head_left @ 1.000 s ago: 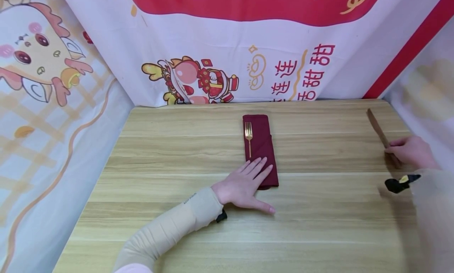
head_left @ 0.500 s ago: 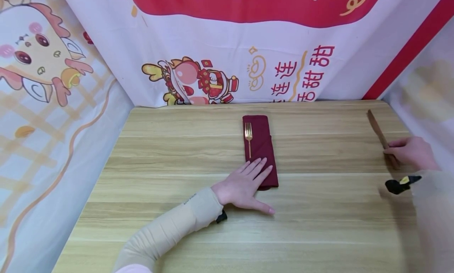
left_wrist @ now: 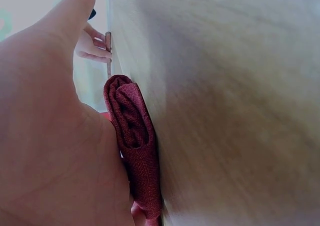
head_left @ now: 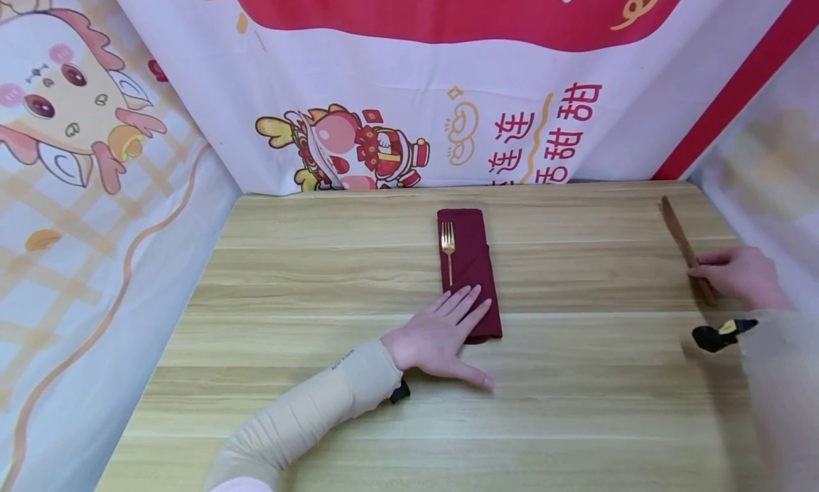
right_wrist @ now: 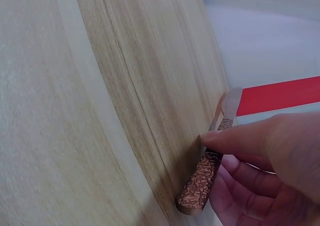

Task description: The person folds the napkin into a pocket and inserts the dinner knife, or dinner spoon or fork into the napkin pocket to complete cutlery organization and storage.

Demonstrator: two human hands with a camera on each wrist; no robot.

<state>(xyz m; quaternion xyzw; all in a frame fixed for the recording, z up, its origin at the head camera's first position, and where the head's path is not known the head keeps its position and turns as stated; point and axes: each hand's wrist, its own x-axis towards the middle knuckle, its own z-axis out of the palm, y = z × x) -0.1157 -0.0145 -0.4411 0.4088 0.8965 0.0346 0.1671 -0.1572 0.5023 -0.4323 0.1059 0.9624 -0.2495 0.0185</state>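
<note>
My left hand (head_left: 441, 335) lies flat with spread fingers on the near end of a folded dark red napkin (head_left: 467, 247) in the head view. A gold fork (head_left: 448, 247) rests along the napkin's left side, tines pointing away, just beyond the fingertips. Over at the table's right side, my right hand (head_left: 742, 275) pinches a copper-coloured table knife (head_left: 680, 232) between thumb and fingers, its blade pointing to the back. The right wrist view shows the knife's patterned handle (right_wrist: 200, 183) below the thumb. From the left wrist, the napkin's rolled folds (left_wrist: 132, 116) appear beside the palm.
The wooden table (head_left: 307, 264) runs back to a printed white and red cloth (head_left: 397, 72). More printed cloth (head_left: 96, 264) hangs along the left side, and a pale cloth (head_left: 768, 158) borders the right edge near the knife.
</note>
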